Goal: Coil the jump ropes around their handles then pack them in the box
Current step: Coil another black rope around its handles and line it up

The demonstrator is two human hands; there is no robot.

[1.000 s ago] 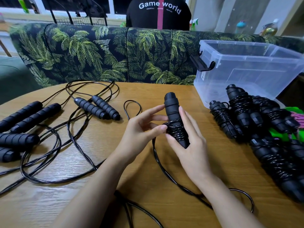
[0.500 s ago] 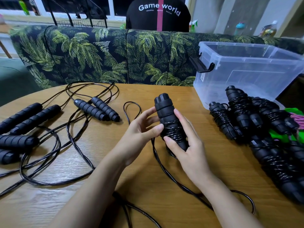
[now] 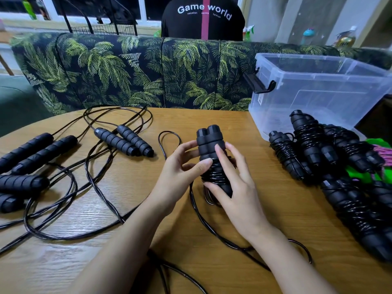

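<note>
A pair of black jump-rope handles [image 3: 209,143] stands side by side, nearly upright, at the table's centre, with black cord wound round the lower half. My left hand [image 3: 182,166] grips the pair from the left, thumb across the coils. My right hand [image 3: 231,183] holds it from the right, fingers curled round the front. The loose cord [image 3: 212,228] trails from the handles toward me over the table. A clear plastic box [image 3: 318,94] sits at the back right. Several coiled black ropes [image 3: 314,145] lie in front of it.
Uncoiled black ropes with handles [image 3: 125,140] and tangled cords [image 3: 63,187] spread over the left of the wooden table [image 3: 265,198]. A green and pink rope [image 3: 379,153] lies at the right edge. A palm-print sofa [image 3: 127,71] backs the table; a person in a black shirt [image 3: 203,18] sits behind it.
The handle pair has turned and stood up straighter, so both end caps now show. My right fingers have shifted across the front over the coils.
</note>
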